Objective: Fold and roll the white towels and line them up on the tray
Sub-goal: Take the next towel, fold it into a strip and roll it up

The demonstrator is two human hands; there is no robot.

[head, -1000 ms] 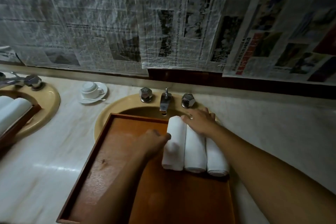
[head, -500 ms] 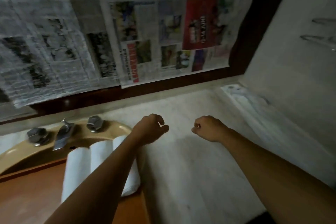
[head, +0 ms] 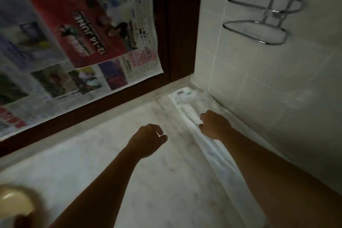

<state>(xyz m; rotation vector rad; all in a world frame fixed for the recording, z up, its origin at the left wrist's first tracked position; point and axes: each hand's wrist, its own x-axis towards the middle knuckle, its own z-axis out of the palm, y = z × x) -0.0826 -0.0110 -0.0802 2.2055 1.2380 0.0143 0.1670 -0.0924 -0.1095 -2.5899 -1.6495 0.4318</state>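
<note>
Hovering loose fists [head: 148, 139] above countertop [head: 166, 181]

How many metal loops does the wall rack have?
2: upper loop and lower loop of the rack, on the tiled wall above the right hand.

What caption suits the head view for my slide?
Two curled hands, left and right, reach toward a white towel along the counter's wall edge.

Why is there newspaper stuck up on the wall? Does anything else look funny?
Yes, the printed newspaper sheets hang over the dark wooden wall panel, which is unusual; why they hang there cannot be told. A crumpled white towel lies along the marble counter by the tiled wall, unrolled. Nothing looks spilled or broken.
</note>
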